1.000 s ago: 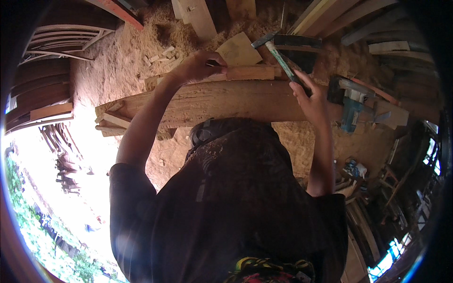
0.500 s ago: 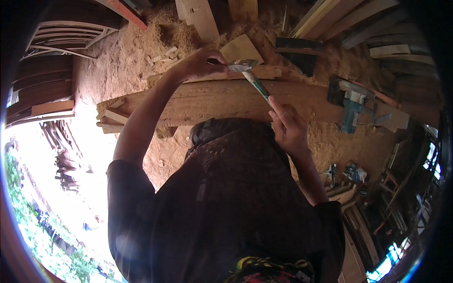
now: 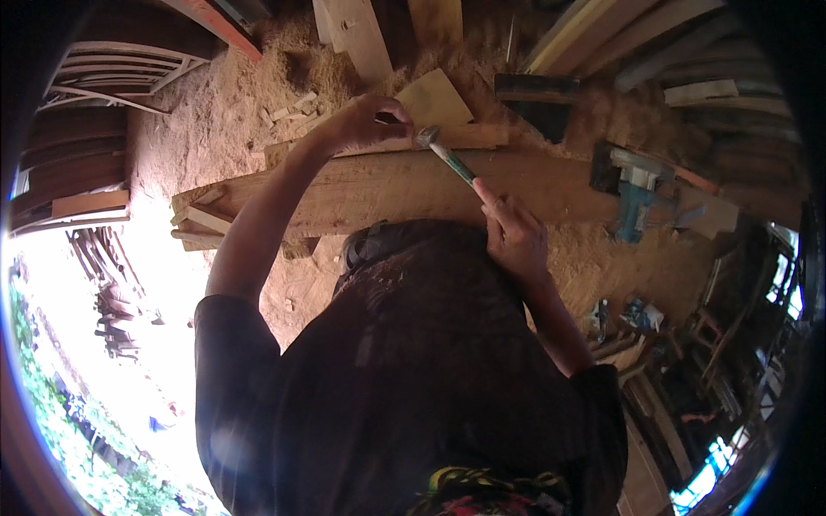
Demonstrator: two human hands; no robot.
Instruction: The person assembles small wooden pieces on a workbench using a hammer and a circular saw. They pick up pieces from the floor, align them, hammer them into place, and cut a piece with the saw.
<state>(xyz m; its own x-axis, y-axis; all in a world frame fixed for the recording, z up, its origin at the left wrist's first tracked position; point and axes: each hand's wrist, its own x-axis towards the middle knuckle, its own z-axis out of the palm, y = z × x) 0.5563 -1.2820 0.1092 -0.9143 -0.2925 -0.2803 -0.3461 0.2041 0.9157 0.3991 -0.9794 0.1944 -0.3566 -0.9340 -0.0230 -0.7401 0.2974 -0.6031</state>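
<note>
A hammer (image 3: 452,162) with a worn green handle is gripped in my right hand (image 3: 516,230), its index finger stretched along the handle. The small metal head points away from me and hangs just right of my left fingertips. My left hand (image 3: 372,122) is closed in a pinch above the far side of a wide wooden plank (image 3: 379,191); what it pinches, if anything, is too small to make out. Beyond the plank's far edge runs a narrower wood strip (image 3: 477,136), and a flat pale board (image 3: 434,99) lies past it.
On the plank's right end sits a teal power tool (image 3: 635,193) with a dark base. A dark block (image 3: 535,89) lies at the far right. Stacked timber (image 3: 90,185) lines the left, and sawdust (image 3: 228,112) covers the ground. Wood offcuts (image 3: 206,215) rest at the plank's left end.
The hammer's head has turned and shifted slightly left and lower, and my right hand has moved a little left with it. My left hand stays nearly in place, still pinched.
</note>
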